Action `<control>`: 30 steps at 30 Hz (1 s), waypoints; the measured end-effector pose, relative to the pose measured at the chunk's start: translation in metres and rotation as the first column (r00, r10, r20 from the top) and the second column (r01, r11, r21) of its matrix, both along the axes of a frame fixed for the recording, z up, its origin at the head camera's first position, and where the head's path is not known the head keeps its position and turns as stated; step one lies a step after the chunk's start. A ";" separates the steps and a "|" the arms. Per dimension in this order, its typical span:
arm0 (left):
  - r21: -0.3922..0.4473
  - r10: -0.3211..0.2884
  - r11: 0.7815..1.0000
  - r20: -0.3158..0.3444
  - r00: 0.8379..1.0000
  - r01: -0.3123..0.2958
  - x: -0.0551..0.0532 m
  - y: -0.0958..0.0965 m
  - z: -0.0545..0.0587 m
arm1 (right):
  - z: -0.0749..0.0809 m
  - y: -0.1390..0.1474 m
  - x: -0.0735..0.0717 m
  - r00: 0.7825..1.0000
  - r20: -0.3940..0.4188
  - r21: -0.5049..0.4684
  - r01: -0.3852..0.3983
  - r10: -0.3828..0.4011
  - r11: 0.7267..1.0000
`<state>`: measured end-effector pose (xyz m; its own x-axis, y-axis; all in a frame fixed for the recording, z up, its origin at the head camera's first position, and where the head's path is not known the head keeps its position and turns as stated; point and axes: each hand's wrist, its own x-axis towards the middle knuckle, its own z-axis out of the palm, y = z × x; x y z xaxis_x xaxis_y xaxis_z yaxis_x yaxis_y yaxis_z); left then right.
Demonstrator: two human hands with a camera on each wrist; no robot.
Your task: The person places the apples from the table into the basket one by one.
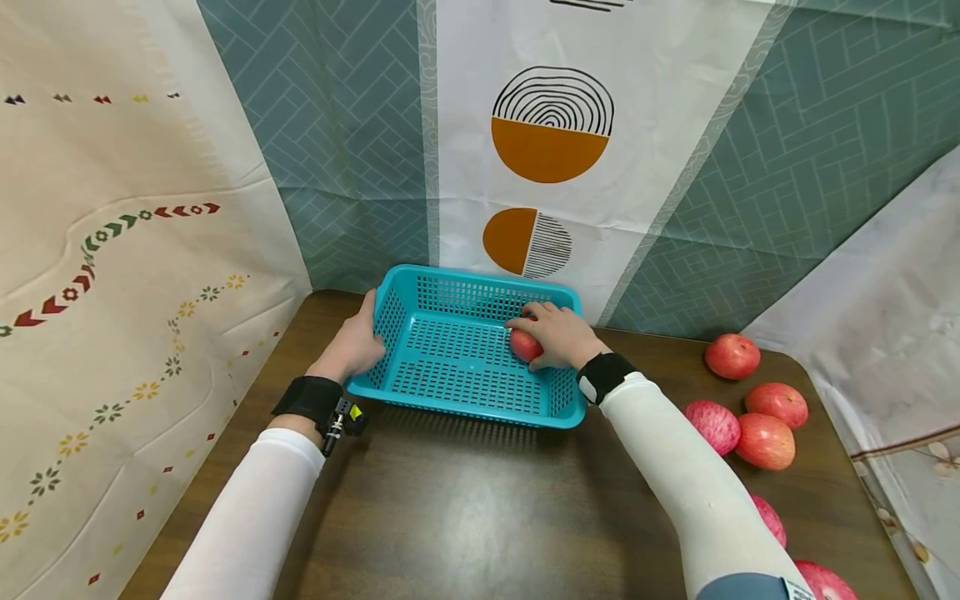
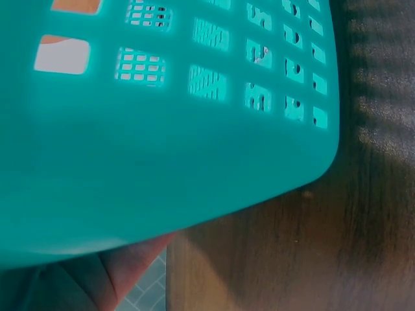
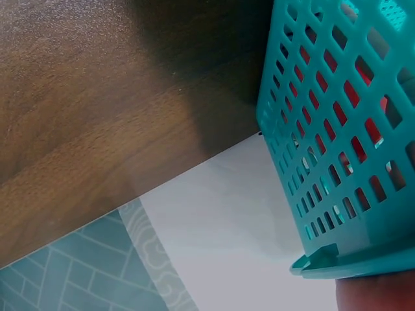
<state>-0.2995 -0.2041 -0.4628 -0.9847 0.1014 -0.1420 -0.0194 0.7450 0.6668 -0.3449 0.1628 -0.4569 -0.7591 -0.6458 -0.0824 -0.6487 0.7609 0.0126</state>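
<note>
A round, red-skinned apple (image 1: 524, 346) lies within the right part of a rectangular, teal plastic basket (image 1: 465, 411) with slotted walls. We see the right hand (image 1: 558, 333) curved over the apple, its fingers parted by roughly the fruit's width and holding it; whether the apple bears on the basket floor we cannot tell. Were it let go above the floor, we judge that it could drop, bruise and roll, being smooth and round. The left hand (image 1: 354, 343) grips the basket's left wall, thumb inside the rim; a pull there, or a push from the right wrist near the opposite wall, might slide or tip the light plastic. Outward, to the right on the brown wooden table (image 1: 465, 500), we note loose red apples (image 1: 765, 442), some touching. The white right sleeve (image 1: 667, 450) crosses close to the nearer ones and partly hides them; a low sweep of that forearm could, we judge, send one rolling over the table's right edge.
</note>
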 end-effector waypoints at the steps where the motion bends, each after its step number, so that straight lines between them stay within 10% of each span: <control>1: 0.002 0.000 1.000 0.001 1.000 0.000 0.000 0.000 0.000 | 0.001 0.000 0.000 1.000 0.001 -0.004 0.000 0.000 1.000; 30: -0.025 0.013 1.000 0.008 1.000 -0.013 0.003 0.002 0.007 | 0.006 0.007 0.002 0.998 -0.056 -0.381 -0.005 -0.017 0.924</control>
<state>-0.2969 -0.2023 -0.4562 -0.9847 0.0847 -0.1525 -0.0349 0.7611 0.6477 -0.3424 0.1703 -0.4510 -0.7592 -0.6151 0.2124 -0.6508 0.7196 -0.2423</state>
